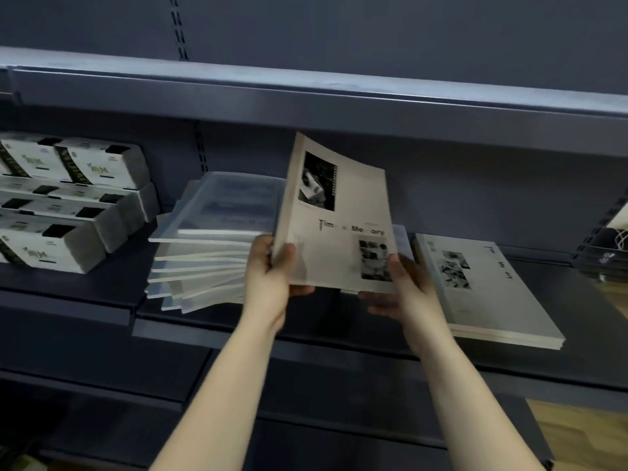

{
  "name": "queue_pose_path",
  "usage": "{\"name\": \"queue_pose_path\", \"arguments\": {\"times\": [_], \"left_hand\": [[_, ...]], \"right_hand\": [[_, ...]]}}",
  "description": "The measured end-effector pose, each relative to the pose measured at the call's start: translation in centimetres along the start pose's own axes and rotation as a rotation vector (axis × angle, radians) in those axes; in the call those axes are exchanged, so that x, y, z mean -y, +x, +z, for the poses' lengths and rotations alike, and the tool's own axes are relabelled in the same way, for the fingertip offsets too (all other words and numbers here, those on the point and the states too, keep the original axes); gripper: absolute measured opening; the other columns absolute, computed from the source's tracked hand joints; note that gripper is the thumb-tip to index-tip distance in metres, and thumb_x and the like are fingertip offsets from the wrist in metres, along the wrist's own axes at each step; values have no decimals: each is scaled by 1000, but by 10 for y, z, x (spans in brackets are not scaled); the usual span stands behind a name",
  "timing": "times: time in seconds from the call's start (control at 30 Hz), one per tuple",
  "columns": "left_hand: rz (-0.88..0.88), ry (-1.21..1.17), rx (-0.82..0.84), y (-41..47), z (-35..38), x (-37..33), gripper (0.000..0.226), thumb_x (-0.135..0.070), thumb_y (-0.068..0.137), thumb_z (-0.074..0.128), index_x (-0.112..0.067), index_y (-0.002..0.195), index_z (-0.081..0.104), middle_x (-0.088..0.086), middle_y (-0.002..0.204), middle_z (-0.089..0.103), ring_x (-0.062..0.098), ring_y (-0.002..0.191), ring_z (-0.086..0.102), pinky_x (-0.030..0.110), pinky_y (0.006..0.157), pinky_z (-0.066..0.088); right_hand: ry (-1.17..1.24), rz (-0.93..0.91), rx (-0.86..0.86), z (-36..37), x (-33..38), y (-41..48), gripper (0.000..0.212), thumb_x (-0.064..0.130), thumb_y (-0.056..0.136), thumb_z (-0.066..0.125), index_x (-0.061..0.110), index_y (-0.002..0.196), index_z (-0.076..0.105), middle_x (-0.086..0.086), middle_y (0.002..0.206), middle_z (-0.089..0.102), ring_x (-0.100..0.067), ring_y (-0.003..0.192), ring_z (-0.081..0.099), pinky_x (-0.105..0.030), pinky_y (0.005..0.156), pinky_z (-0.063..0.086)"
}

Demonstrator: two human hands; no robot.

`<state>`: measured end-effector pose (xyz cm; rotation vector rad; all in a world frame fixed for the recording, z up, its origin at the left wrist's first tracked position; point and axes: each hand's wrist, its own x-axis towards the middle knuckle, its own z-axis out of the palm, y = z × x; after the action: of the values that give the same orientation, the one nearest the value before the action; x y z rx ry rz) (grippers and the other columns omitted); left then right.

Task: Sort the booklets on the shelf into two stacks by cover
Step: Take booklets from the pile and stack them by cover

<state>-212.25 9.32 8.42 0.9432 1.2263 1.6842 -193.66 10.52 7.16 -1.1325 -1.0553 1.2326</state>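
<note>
Cream paper, matte and thin-covered, up between both hands: that's the cream booklet, held clear above the front edge of the shelf. The left hand has the lower left corner, thumb on the cover and fingers curled behind, a firm pinch. The right hand is at the lower right corner, thumb against the cover's edge and fingers loosely curled beneath. It reads as a lighter pinch, though blur softens it. The booklet stands tilted, its long axis running up and away toward the back, and the top bows a little. Floppy stock, this.

Now the relation that matters. Its match, the cream stack, lies flat to the right of the grip, just beside the right hand and near the shelf's front edge, its long axis angled front to back. It has the same title lettering and the same grey photo blocks. So the right hand is the nearer one, and I'd judge a short carry rightward and a flat lay-down, edges squared.

On the other side, just beside the left hand, is the blue pile: pale-blue covers slid into a fan, white page edges stepped. Another blue cover peeks out behind the held booklet. Farther left, white packs sit stacked in soft wrap. Above it all is the upper shelf, smooth painted metal.
</note>
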Motion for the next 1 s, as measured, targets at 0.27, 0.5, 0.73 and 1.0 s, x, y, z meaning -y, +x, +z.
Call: {"name": "queue_pose_path", "arguments": {"times": [0.27, 0.5, 0.73, 1.0], "left_hand": [[-120, 139, 164, -23, 55, 38, 14, -26, 94, 55, -17, 105, 53, 4, 103, 62, 20, 90, 63, 25, 57, 53], [141, 749, 213, -26, 76, 81, 28, -38, 98, 40, -19, 88, 59, -2, 79, 63, 12, 72, 60, 39, 71, 52], [560, 1252, 104, -21, 82, 126, 24, -31, 94, 41, -20, 87, 61, 2, 82, 65, 24, 79, 60, 33, 70, 40], [518, 1301, 48, -22, 83, 131, 12, -25, 90, 54, -16, 87, 62, 5, 85, 64, 26, 82, 57, 37, 73, 40]], "right_hand": [[82, 2, -195, -73, 2, 5, 24, 8, 92, 56, 15, 114, 50, -5, 108, 63, -22, 95, 63, -27, 49, 50], [92, -7, -383, -144, 5, 6, 17, 7, 93, 53, 20, 104, 52, -1, 96, 62, -17, 81, 60, -30, 53, 44], [-27, -86, -470, -208, 6, 6, 20, 9, 93, 52, 17, 112, 52, -4, 99, 65, -21, 76, 62, -29, 50, 45], [-299, -68, -453, -237, 2, 20, 14, 10, 91, 53, 17, 104, 54, -5, 93, 65, -25, 78, 63, -33, 54, 48]]}}
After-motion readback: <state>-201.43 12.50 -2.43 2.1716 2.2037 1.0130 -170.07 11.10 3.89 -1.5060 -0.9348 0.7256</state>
